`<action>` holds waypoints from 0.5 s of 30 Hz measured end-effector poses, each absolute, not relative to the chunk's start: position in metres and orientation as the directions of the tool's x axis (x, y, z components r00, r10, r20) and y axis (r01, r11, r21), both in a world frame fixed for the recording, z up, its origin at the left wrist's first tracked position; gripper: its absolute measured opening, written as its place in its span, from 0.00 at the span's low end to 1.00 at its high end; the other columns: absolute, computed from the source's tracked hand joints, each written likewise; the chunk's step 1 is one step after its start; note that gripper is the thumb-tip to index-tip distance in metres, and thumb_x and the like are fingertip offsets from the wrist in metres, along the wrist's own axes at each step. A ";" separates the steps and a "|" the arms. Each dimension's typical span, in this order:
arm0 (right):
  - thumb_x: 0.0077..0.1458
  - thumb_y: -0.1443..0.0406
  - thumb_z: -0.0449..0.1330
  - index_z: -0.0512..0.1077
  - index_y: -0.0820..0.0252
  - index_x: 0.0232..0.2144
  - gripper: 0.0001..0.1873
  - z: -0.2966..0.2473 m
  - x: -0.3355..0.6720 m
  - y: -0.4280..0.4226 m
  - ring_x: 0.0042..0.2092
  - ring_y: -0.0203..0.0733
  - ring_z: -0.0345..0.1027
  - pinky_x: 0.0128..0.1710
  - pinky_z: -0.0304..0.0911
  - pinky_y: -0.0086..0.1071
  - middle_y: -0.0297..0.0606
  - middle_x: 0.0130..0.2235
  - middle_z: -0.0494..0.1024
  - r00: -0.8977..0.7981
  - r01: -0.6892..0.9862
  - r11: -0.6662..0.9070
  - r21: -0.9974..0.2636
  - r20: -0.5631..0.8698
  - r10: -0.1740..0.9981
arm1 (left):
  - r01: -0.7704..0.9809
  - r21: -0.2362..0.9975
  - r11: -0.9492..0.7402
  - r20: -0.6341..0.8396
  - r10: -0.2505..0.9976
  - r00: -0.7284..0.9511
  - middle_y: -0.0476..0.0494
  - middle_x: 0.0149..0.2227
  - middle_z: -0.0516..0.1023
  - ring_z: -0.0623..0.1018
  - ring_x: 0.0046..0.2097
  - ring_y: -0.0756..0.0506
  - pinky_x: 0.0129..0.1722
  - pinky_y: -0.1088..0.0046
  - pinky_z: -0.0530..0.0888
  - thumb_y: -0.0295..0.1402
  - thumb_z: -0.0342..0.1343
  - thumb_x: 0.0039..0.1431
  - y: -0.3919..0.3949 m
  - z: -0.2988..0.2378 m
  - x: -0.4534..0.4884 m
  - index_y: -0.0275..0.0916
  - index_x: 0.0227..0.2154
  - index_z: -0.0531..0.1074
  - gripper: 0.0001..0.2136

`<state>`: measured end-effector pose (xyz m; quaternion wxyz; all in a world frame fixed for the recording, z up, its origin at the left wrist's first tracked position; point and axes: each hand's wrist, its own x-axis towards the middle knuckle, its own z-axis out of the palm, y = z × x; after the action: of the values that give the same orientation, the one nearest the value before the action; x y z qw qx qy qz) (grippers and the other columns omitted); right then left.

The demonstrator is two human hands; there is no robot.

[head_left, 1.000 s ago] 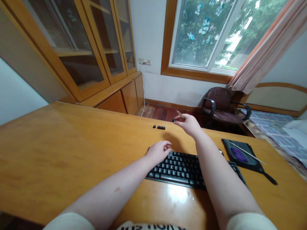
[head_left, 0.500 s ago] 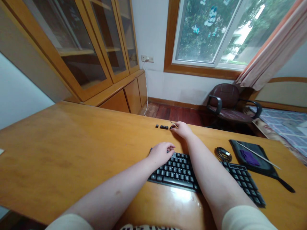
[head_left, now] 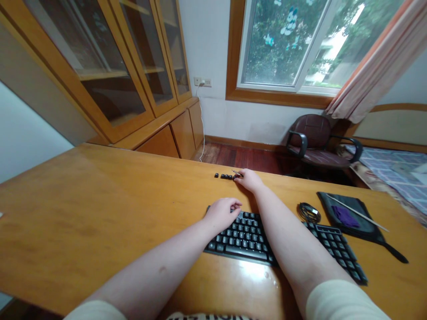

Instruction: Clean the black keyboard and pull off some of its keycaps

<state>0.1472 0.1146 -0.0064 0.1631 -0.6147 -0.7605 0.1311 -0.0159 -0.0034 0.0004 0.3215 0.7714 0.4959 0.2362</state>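
Note:
A black keyboard lies on the wooden desk in front of me. My left hand rests over its upper left corner, fingers loosely curled and slightly apart, with nothing visible in them. Near the far edge of the desk, my right hand pinches a small black keycap against the desk surface. A thin, pointed tool also sticks out from its fingers; its kind is unclear. Just left of these fingertips stand several black keycaps in a short row, and one single keycap sits apart from them.
Right of the keyboard are a coiled black cable and a dark pouch bearing a purple cloth and a thin light stick. Beyond the desk stand a glass-door cabinet and a brown armchair.
My right hand has moved slightly left, bringing the pinched keycap up close to the right end of the row. The left hand stays on the keyboard. The view has shifted a little.

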 end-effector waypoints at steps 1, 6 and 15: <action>0.49 0.59 0.60 0.76 0.57 0.35 0.12 -0.006 0.147 0.115 0.38 0.41 0.69 0.36 0.60 0.28 0.40 0.38 0.77 -0.192 0.893 0.210 -0.398 0.084 0.978 | 0.613 0.731 -0.299 0.043 0.917 0.396 0.47 0.37 0.79 0.76 0.38 0.46 0.40 0.70 0.72 0.33 0.52 0.52 -0.003 0.000 -0.016 0.41 0.37 0.75 0.11; 0.49 0.60 0.60 0.75 0.57 0.36 0.12 -0.007 0.146 0.115 0.38 0.41 0.69 0.36 0.60 0.28 0.40 0.38 0.77 -0.200 0.894 0.217 -0.391 0.085 0.976 | 0.620 0.728 -0.293 0.041 0.921 0.387 0.46 0.37 0.79 0.76 0.39 0.45 0.40 0.70 0.72 0.33 0.52 0.52 -0.003 -0.001 -0.015 0.40 0.37 0.75 0.11; 0.49 0.60 0.59 0.75 0.57 0.35 0.10 -0.009 0.148 0.116 0.38 0.41 0.69 0.35 0.60 0.28 0.40 0.37 0.77 -0.222 0.885 0.241 -0.398 0.095 0.970 | 0.621 0.717 -0.317 0.058 0.915 0.400 0.46 0.37 0.79 0.76 0.39 0.45 0.40 0.70 0.72 0.33 0.52 0.52 -0.004 0.001 -0.016 0.41 0.37 0.75 0.10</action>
<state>0.1482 0.1164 -0.0094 0.1632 -0.6019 -0.7707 0.1304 -0.0159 -0.0038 0.0005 0.3116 0.7764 0.4944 0.2359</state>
